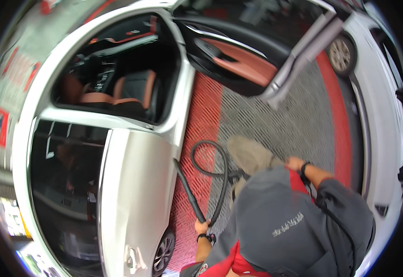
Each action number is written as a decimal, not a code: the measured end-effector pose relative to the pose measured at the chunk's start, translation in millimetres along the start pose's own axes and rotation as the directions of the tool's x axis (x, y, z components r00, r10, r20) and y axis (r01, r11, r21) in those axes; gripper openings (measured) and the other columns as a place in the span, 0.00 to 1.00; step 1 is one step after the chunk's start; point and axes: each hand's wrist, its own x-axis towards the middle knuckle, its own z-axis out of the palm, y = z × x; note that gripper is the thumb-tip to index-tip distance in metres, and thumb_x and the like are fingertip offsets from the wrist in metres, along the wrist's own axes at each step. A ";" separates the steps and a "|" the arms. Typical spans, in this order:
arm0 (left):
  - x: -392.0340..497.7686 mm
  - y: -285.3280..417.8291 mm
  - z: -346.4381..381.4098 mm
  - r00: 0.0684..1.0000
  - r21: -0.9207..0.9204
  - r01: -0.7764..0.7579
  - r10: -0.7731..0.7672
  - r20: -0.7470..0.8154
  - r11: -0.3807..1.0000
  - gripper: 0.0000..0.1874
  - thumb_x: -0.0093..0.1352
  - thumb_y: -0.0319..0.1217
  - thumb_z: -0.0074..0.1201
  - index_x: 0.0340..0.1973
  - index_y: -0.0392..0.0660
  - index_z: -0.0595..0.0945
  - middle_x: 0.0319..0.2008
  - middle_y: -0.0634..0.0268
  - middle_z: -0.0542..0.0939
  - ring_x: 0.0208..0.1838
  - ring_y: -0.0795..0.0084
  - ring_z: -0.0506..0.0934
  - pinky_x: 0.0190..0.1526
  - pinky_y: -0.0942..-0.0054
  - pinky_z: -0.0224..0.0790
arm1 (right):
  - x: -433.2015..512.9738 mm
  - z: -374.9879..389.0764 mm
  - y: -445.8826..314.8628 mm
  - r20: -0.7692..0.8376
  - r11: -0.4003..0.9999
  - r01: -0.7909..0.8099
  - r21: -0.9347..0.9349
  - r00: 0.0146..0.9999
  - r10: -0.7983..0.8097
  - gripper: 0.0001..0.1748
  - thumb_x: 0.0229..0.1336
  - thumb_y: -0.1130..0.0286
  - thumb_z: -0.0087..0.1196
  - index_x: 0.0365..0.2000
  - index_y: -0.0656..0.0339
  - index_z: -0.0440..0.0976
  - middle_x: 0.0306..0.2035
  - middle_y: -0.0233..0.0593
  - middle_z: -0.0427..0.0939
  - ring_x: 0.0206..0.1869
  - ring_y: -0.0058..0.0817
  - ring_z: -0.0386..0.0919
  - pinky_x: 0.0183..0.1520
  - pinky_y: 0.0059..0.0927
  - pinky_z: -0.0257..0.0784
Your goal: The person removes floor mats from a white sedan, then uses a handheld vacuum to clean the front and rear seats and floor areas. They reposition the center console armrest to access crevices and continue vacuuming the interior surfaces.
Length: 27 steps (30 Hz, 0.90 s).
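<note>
My left hand [202, 226], with a dark band at the wrist, grips a black hose [225, 187], apparently a vacuum hose, at the base of its long narrow wand [189, 190]. The wand's tip lies by the sill of a white car [142, 173]. From the hand the hose loops over the floor and passes beside my khaki trouser leg [251, 154]. My right hand [294, 163], also with a dark wristband, is at the red edge of my grey shirt [277, 214]; its fingers are blurred, and whether it holds the cloth is unclear.
The car's front door [243, 62] stands wide open, showing a seat [134, 90] in black and reddish-brown. Its rear door [135, 194] is closed. Another white car [381, 114] stands along the right. Red and grey grated floor tiles [270, 117] lie between the cars.
</note>
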 end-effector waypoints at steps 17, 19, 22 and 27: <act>29.1 168.4 -52.6 0.956 0.073 0.138 -0.152 0.251 0.988 0.26 0.67 0.37 0.69 0.56 0.43 0.76 0.44 0.65 0.83 0.48 0.62 0.81 0.48 0.58 0.77 | -77.8 174.6 89.1 -0.167 0.811 -0.454 0.369 0.826 0.538 0.31 0.59 0.57 0.59 0.59 0.61 0.70 0.61 0.63 0.69 0.60 0.60 0.74 0.62 0.50 0.74; 33.7 181.4 -56.2 0.952 0.005 0.141 -0.137 0.272 0.990 0.21 0.67 0.36 0.69 0.50 0.42 0.78 0.44 0.64 0.82 0.45 0.63 0.82 0.46 0.61 0.80 | -69.5 180.4 90.5 -0.203 0.837 -0.428 0.340 0.836 0.510 0.31 0.59 0.58 0.60 0.60 0.60 0.70 0.62 0.63 0.67 0.61 0.60 0.74 0.63 0.50 0.73; 29.2 188.2 -55.2 0.951 -0.100 0.141 -0.107 0.288 0.985 0.22 0.67 0.34 0.69 0.52 0.41 0.77 0.45 0.63 0.82 0.45 0.62 0.82 0.48 0.59 0.80 | -48.5 179.8 94.2 -0.149 0.875 -0.369 0.314 0.891 0.429 0.33 0.60 0.57 0.58 0.63 0.61 0.70 0.62 0.65 0.66 0.61 0.61 0.74 0.64 0.50 0.72; -3.8 180.9 -31.8 0.942 -0.280 0.222 -0.131 0.309 0.934 0.22 0.66 0.33 0.71 0.52 0.43 0.80 0.47 0.66 0.83 0.48 0.65 0.81 0.48 0.66 0.74 | -3.1 183.2 112.1 -0.058 0.981 -0.178 0.083 0.981 0.183 0.32 0.62 0.50 0.51 0.54 0.67 0.78 0.59 0.70 0.74 0.63 0.61 0.72 0.67 0.50 0.69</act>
